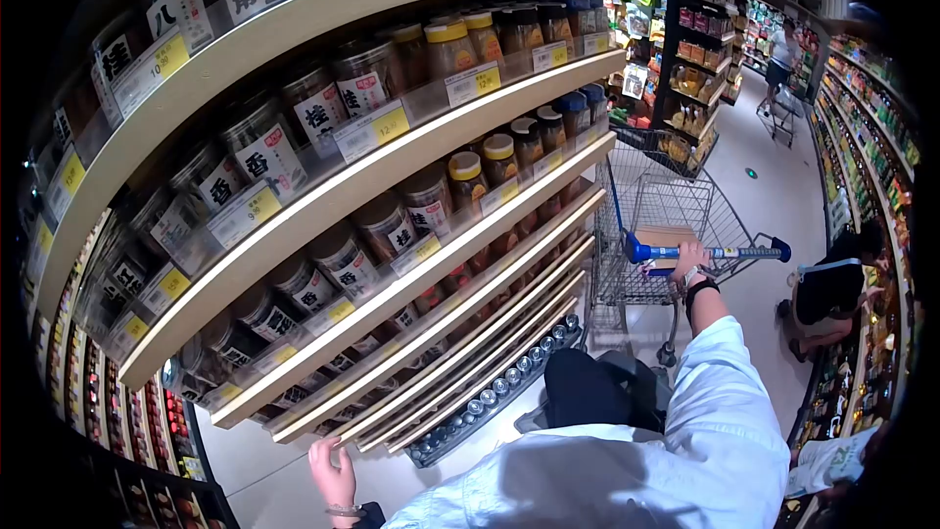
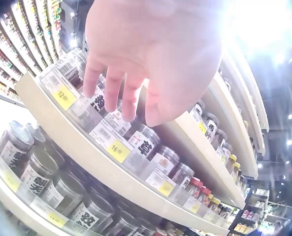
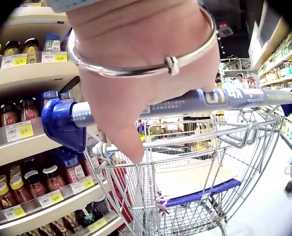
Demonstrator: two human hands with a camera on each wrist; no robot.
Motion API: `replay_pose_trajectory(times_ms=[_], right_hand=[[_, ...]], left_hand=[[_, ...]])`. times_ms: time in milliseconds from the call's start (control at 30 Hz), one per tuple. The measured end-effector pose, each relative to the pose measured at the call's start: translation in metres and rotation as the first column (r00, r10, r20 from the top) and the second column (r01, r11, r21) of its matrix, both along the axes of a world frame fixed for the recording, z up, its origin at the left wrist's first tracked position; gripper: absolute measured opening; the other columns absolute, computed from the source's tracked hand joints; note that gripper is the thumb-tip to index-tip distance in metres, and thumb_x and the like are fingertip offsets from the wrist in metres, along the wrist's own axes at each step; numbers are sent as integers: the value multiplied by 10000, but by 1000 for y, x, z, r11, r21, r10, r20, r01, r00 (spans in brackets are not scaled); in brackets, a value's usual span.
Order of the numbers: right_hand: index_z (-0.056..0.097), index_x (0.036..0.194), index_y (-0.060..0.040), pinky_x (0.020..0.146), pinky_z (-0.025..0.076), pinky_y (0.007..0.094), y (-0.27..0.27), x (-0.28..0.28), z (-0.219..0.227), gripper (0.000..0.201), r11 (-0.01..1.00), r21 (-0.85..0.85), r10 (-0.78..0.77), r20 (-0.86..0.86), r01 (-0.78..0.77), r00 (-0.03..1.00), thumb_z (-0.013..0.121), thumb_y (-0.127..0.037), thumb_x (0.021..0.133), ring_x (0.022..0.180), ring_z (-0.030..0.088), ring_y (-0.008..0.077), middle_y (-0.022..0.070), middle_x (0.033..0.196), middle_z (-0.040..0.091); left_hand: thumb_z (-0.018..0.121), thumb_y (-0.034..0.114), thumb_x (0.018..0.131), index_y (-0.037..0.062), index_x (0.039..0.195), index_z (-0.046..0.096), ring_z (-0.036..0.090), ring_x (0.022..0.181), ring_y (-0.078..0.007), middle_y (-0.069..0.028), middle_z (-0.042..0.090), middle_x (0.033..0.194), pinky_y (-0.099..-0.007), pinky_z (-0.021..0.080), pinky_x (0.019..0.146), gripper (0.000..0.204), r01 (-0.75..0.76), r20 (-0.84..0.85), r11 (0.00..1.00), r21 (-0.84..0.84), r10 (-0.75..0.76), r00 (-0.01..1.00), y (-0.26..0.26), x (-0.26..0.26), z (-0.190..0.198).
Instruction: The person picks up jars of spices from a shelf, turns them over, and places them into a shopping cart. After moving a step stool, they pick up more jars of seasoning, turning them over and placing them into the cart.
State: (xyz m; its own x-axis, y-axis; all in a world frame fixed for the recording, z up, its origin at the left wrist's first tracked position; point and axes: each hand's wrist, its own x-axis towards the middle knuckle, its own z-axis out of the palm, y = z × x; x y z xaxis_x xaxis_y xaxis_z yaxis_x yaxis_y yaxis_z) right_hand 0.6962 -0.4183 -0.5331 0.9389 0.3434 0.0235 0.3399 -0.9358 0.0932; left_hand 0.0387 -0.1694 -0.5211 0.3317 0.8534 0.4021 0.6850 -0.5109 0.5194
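My right hand grips the blue and grey handle of a wire shopping cart. In the right wrist view the hand, with a metal bangle at the wrist, lies over the handle, its thumb hanging below the bar. My left hand holds nothing and hangs beside the lower shelves at the bottom of the head view. Its fingers are loosely bent in the left wrist view, where the hand shows in front of shelved jars and price labels.
Curved shelves of spice jars fill the left side. A person in dark clothes crouches at the right-hand shelves. Farther down the aisle another person stands at a cart. Inside my cart lies a flat board.
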Motion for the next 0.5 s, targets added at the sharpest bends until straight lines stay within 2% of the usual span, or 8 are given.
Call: replay_pose_trajectory(times_ms=[167,233,300,333,367,433,467,500], right_hand=[[408,1159,-105,971,281,440,-1,-1,4,580,1000,-25,14,-22,-14,1000,648,-282,662,1146,405,303,149,1162,452],[403,1163,-103,966,291,441,-1,0,8,594,999,-45,21,-37,-22,999,653,-280,654,1152,402,302,148,1164,452],[386,1174,-99,951,310,451,0,5,6,631,990,-138,32,-57,-39,998,664,-274,635,1171,384,297,142,1180,435],[424,1140,-86,898,386,425,-4,14,-1,587,980,-177,97,12,-93,995,665,-270,638,1106,459,299,142,1135,489],[424,1140,-86,898,386,425,-4,19,1,587,979,-181,98,14,-94,995,665,-270,638,1106,459,299,142,1135,489],[480,1079,-68,833,447,382,-5,30,11,492,939,-255,205,-124,-231,971,647,-255,656,983,549,286,147,1028,560],[562,994,-61,772,483,361,-3,26,22,383,913,-288,274,-92,-289,957,632,-258,672,900,592,285,140,957,611],[562,994,-61,772,483,361,1,28,29,383,911,-297,274,-84,-287,958,632,-258,672,900,592,285,140,957,611]], left_hand=[[566,-6,687,23,882,562,501,904,-304,-120,549,883,-372,392,811,197,26,32,998,-51,-24,999,-5,18,-4],[562,-4,694,19,877,566,519,867,-300,-122,553,860,-360,409,790,185,41,107,996,-85,-31,994,-6,28,-9],[559,1,705,14,875,570,536,835,-294,-125,555,844,-348,424,765,170,40,136,996,-82,-28,990,-8,44,-11],[557,1,709,12,876,569,540,835,-292,-126,556,846,-346,426,761,168,50,145,995,-92,-36,989,-7,53,-13],[556,2,714,11,878,568,544,834,-290,-126,556,848,-344,429,757,165,61,154,993,-103,-45,987,-8,63,-13],[549,-12,718,9,886,568,548,842,-286,-125,559,859,-336,430,756,171,136,217,985,-110,-110,970,-6,88,-10],[551,-9,718,10,883,568,547,843,-287,-125,559,863,-336,430,756,167,155,217,984,-87,-134,967,-3,100,-15],[553,-6,718,11,879,569,545,845,-288,-126,558,866,-336,429,757,163,174,219,983,-63,-156,963,0,113,-17]])
